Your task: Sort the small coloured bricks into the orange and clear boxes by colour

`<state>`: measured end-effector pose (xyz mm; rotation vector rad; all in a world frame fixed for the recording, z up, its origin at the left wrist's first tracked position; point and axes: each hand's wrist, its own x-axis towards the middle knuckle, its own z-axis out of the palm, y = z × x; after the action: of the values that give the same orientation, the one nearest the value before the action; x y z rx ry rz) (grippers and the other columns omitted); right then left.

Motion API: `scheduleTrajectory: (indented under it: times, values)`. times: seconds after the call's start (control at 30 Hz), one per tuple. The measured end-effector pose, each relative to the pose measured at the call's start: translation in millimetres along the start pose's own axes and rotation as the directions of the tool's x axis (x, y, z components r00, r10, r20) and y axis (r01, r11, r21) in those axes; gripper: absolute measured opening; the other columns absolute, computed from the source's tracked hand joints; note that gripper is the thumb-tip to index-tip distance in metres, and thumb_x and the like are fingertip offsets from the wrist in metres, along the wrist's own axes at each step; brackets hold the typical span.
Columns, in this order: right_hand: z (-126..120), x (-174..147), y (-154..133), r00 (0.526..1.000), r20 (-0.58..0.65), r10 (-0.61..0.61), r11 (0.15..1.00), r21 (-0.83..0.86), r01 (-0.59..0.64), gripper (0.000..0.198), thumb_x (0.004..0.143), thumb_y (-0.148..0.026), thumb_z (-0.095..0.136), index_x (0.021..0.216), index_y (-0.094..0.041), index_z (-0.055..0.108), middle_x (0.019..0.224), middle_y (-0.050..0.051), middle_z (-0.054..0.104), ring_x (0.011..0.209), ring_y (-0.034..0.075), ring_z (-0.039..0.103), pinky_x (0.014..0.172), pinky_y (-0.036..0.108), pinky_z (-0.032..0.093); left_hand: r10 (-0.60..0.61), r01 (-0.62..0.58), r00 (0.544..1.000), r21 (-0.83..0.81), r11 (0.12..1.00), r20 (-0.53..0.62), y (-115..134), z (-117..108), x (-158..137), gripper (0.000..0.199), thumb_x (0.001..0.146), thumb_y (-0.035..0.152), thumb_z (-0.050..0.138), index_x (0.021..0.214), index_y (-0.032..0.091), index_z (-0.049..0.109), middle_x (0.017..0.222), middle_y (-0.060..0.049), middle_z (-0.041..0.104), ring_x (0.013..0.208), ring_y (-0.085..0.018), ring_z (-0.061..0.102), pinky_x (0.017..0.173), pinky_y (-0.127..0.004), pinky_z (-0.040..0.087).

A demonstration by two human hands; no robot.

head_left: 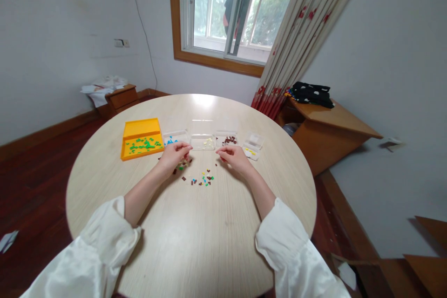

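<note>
My left hand [174,154] is closed in a pinch just in front of a clear box with small blue pieces [170,140]. Its fingertips hide whatever is between them. Under and beside it lie loose brown, green and cream pieces [181,167]. My right hand [234,156] is also pinched, close to a clear box of brown pieces [230,140]; I cannot make out anything in its fingertips. Between the hands stands a clear box with cream pieces [208,142]. Nearer to me, a loose scatter of mixed small building bricks [206,179] lies on the table.
On the left of the round table [195,237] an open orange case [141,126] holds green pieces [143,145]. A small lidded clear box [254,140] with yellow pieces is at the right. Beyond the table are a wooden cabinet [324,135], a curtain [307,23] and a window.
</note>
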<state>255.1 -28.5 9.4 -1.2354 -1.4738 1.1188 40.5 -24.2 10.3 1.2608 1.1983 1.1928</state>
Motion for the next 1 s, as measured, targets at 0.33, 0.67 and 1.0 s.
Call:
scheduleTrajectory:
  times: [0.33, 0.67, 1.0]
  values:
    - [10.7, 1.3, 0.9, 1.000, -0.017, 0.009, 0.960, 0.282, -0.004, 0.045, 0.065, -0.037, 0.073, 0.105, -0.017, 0.067, 0.101, 0.011, 0.069, 0.088, 0.017, 0.063, 0.073, 0.030, 0.051, 0.017, -0.017, 1.000, 0.007, 1.000, -0.011, -1.0, -1.1, 0.8, 0.022, 0.062, 0.036, 0.065, 0.064, 0.015, 0.059, 0.047, 0.003, 0.049, 0.044, -0.007, 0.043, 0.047, -0.021, 0.031]
    - [2.1, 3.0, 4.1, 0.995, -0.045, -0.086, 0.996, 0.030, 0.087, 0.039, 0.071, -0.037, 0.066, 0.103, -0.015, 0.068, 0.094, 0.011, 0.069, 0.081, 0.017, 0.062, 0.075, 0.033, 0.050, 0.058, -0.055, 0.998, 0.094, 0.994, -0.029, 2.6, -1.9, 1.2, 0.022, 0.064, 0.037, 0.061, 0.064, 0.016, 0.058, 0.048, 0.004, 0.047, 0.046, -0.009, 0.042, 0.050, -0.023, 0.033]
    - [-7.5, -10.2, -1.7, 0.962, 0.272, 0.010, 0.929, -0.358, 0.092, 0.007, 0.066, -0.018, 0.064, 0.069, -0.014, 0.069, 0.065, 0.002, 0.063, 0.062, 0.012, 0.054, 0.060, 0.025, 0.041, 0.289, -0.167, 0.940, 0.490, 0.855, -0.184, 6.0, -11.3, 4.0, 0.043, 0.076, 0.032, 0.048, 0.042, 0.021, 0.024, 0.044, 0.005, 0.022, 0.044, -0.010, 0.025, 0.048, -0.026, 0.018]
